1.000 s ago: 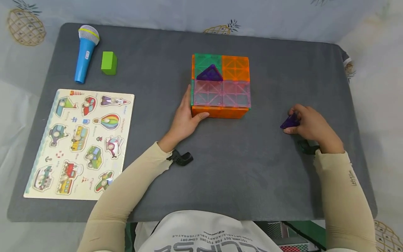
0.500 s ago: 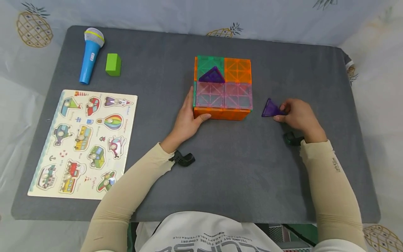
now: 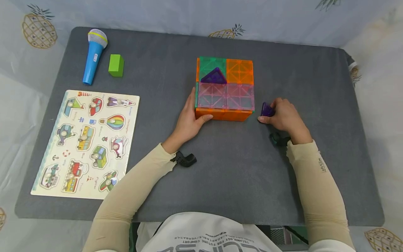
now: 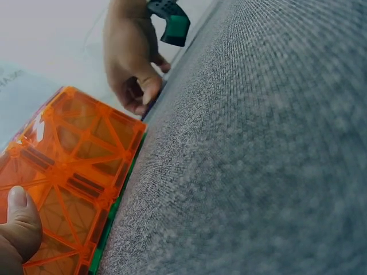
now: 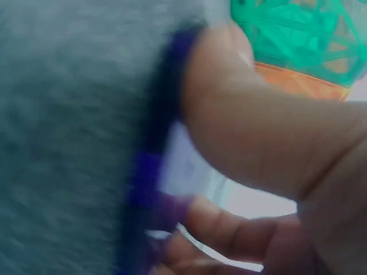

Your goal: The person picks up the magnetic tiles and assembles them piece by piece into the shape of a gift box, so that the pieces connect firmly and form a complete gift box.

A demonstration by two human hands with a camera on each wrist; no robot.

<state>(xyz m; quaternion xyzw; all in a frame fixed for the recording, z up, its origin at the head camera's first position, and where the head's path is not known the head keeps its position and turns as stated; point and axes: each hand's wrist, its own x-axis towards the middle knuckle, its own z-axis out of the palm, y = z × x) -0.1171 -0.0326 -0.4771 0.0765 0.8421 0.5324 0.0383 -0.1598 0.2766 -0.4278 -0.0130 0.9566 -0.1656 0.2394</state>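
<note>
A box built of see-through magnetic tiles (image 3: pixel 225 114) stands on the grey table, with green, orange and pink squares on top. One purple triangular tile (image 3: pixel 214 76) is on its top, towards the left. My left hand (image 3: pixel 188 122) holds the box's near left corner, fingers along the left side and thumb on the orange front (image 4: pixel 86 149). To the right of the box, my right hand (image 3: pixel 285 118) pinches another purple triangular tile (image 3: pixel 267 110) close to the tabletop. In the right wrist view this tile (image 5: pixel 148 177) is blurred, held between thumb and fingers.
On the left lies a wooden vehicle puzzle board (image 3: pixel 85 143), its lower right corner beside the left sleeve. Behind it are a blue toy microphone (image 3: pixel 92 59) and a green block (image 3: pixel 116 65). A patterned cloth (image 3: pixel 157 15) hangs past the table's far edge.
The right hand has moved left with the purple triangular tile, from the table's right part to near the box. The left hand keeps its hold on the box. The head view has shifted slightly.
</note>
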